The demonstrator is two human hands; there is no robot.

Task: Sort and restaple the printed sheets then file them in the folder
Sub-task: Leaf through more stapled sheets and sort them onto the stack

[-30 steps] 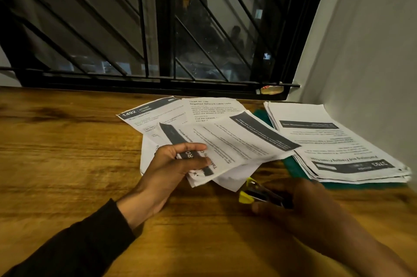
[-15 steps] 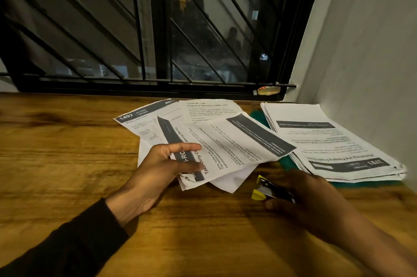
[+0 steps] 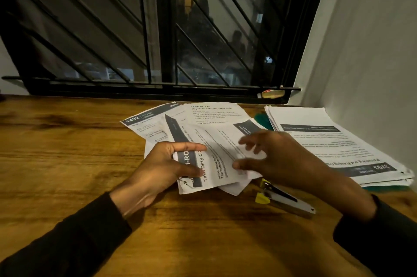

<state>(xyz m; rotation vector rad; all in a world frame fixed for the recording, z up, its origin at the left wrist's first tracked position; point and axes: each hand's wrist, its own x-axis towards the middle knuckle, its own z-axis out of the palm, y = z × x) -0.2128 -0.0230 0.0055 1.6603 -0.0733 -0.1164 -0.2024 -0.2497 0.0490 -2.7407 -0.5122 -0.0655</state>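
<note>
Left hand (image 3: 168, 164) is pinching the lower corner of the fanned printed sheets (image 3: 216, 152) at frame center; right hand (image 3: 277, 159) is hovering over them, fingers spread and relaxed. Green folder (image 3: 262, 120) is lying under the paper stack (image 3: 327, 141) at right. Stapler (image 3: 284, 197) is lying on the wooden table (image 3: 67, 152).

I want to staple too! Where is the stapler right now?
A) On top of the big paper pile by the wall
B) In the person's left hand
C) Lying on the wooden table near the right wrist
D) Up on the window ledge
C: the stapler lies on the wooden table just below the right hand, which reaches over the sheets while the left hand pinches them.
</note>
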